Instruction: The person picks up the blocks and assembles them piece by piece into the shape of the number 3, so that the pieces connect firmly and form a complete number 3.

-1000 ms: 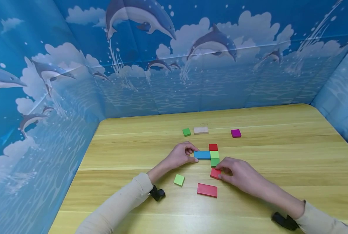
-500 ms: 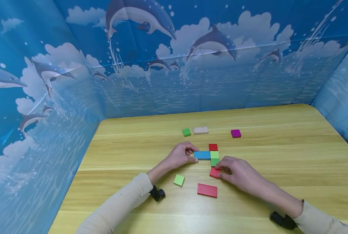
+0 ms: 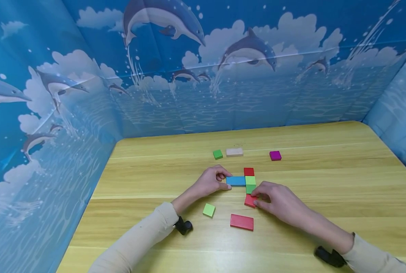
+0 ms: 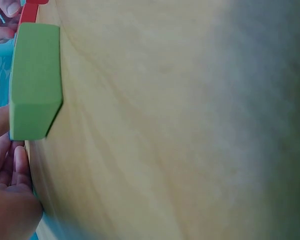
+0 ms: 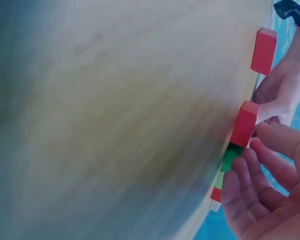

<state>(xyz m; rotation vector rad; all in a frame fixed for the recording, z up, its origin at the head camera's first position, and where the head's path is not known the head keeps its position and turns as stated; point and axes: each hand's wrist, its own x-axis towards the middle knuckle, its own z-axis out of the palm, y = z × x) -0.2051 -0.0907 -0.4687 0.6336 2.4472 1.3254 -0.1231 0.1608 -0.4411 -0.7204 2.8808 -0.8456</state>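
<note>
From the left, the first thing is a loose light-green block (image 3: 208,210), lying on the near side of the left hand (image 3: 211,181). This hand has its fingers partly curled and pinches the left end of the blue block (image 3: 235,181) between thumb and forefinger. Beyond this hand, a little to its right, lie a loose green block (image 3: 217,154) and, just beside it, the pale block (image 3: 235,152). Between the hands, nearer to the person, lies the long red block (image 3: 242,222). Also between the hands there is a column: the far red block (image 3: 249,171), then the inner light-green block (image 3: 250,180), which the blue block meets, then the inner green block (image 3: 250,189). At the near end is the near red block (image 3: 250,201), slightly turned; I cannot tell if it touches its neighbour. The right hand (image 3: 277,199) holds it with thumb and forefinger, the other fingers loosely bent. Beyond this hand, well apart on the tabletop (image 3: 342,170), is the purple block (image 3: 275,156).

The arranging seems about half done: four blocks lie together, a fifth is almost in line, and five remain loose. I count ten blocks: three red, two green, two light-green, one blue, one pale, one purple.
</note>
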